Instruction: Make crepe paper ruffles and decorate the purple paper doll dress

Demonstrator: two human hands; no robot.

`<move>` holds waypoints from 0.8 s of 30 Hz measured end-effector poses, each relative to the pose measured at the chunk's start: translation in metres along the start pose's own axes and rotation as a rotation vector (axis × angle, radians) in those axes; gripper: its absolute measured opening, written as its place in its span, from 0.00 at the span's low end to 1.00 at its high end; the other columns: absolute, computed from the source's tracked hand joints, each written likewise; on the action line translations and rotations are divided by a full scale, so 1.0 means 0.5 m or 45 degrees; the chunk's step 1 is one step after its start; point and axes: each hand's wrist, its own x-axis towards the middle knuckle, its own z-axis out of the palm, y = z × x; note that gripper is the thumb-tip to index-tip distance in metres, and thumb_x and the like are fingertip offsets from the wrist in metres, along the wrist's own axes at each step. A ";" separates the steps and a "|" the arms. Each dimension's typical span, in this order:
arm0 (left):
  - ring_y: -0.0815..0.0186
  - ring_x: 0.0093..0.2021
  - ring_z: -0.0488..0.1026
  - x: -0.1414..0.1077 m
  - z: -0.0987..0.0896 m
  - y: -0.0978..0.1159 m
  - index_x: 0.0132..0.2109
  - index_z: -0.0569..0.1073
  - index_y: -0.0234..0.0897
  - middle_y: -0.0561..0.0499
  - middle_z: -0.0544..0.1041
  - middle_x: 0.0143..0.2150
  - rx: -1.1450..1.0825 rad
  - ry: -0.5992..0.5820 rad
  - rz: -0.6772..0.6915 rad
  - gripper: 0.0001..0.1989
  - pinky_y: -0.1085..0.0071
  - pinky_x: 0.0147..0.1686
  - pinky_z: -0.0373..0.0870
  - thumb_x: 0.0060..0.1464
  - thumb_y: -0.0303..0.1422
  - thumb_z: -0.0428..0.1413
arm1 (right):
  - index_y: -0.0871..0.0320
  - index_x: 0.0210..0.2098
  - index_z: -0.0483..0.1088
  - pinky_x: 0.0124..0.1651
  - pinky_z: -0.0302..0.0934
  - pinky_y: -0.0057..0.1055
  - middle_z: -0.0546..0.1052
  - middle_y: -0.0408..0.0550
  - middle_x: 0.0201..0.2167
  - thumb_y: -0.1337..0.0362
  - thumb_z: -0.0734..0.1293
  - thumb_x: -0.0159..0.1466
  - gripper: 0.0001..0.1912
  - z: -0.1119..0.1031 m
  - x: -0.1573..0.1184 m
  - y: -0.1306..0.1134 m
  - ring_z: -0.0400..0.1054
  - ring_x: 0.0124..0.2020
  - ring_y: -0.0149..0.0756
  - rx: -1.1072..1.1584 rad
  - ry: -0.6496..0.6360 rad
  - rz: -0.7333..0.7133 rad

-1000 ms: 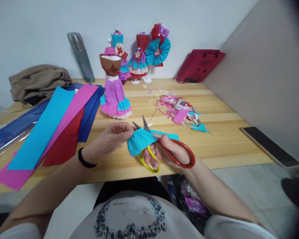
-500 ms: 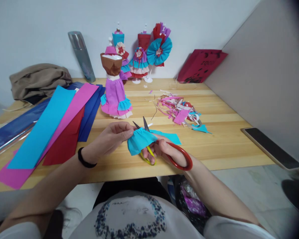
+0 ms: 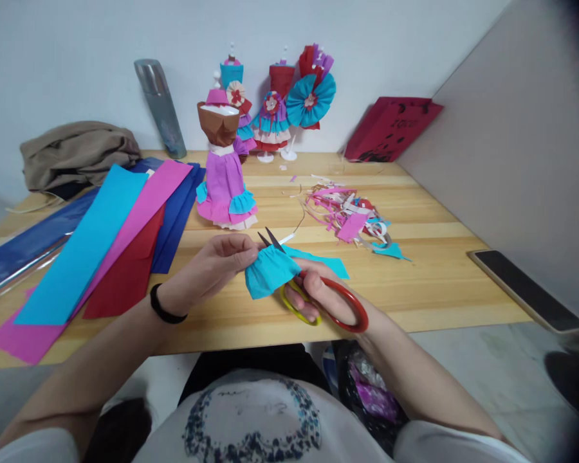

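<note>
My left hand (image 3: 222,260) pinches the left top corner of a gathered turquoise paper piece (image 3: 269,273). In my right hand (image 3: 321,289) are the scissors (image 3: 352,308), one handle loop red and the other yellow, with fingers through both. Their dark blades lie a little apart at the gathered upper edge of the piece, tips pointing up and left. A flat turquoise strip (image 3: 323,262) rests on the table just behind my right hand. Behind my left hand stands a doll form in a purple paper skirt (image 3: 222,177) with turquoise and pink ruffles.
Paper sheets (image 3: 84,244) and a brown cloth (image 3: 77,157) lie at the left. A bottle (image 3: 161,109), more dressed forms (image 3: 273,109) and a red bag (image 3: 390,128) stand at the back. Scraps (image 3: 350,215) and a phone (image 3: 528,289) are to the right.
The scissor blades have come closer together and tilted further left, while the handle loops have spread less. The turquoise piece has shifted slightly left.
</note>
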 end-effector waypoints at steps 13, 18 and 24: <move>0.58 0.54 0.77 0.016 -0.032 -0.031 0.29 0.77 0.36 0.45 0.84 0.40 0.298 0.031 0.047 0.14 0.65 0.54 0.69 0.53 0.41 0.67 | 0.57 0.27 0.64 0.17 0.57 0.26 0.65 0.38 0.17 0.24 0.58 0.58 0.38 -0.037 0.031 0.031 0.56 0.13 0.26 0.336 -0.072 0.098; 0.55 0.56 0.76 0.036 -0.052 -0.054 0.27 0.76 0.36 0.42 0.84 0.43 0.548 -0.017 0.088 0.16 0.62 0.56 0.69 0.55 0.42 0.64 | 0.57 0.34 0.69 0.23 0.63 0.32 0.70 0.45 0.23 0.22 0.53 0.56 0.43 -0.072 0.023 0.011 0.60 0.18 0.30 0.319 -0.088 0.235; 0.54 0.64 0.71 0.041 -0.055 -0.037 0.27 0.75 0.36 0.40 0.82 0.54 0.590 -0.141 0.059 0.15 0.56 0.65 0.61 0.56 0.41 0.63 | 0.56 0.44 0.70 0.23 0.58 0.33 0.69 0.43 0.24 0.28 0.58 0.60 0.37 -0.113 -0.003 -0.010 0.58 0.18 0.31 -0.162 0.271 0.166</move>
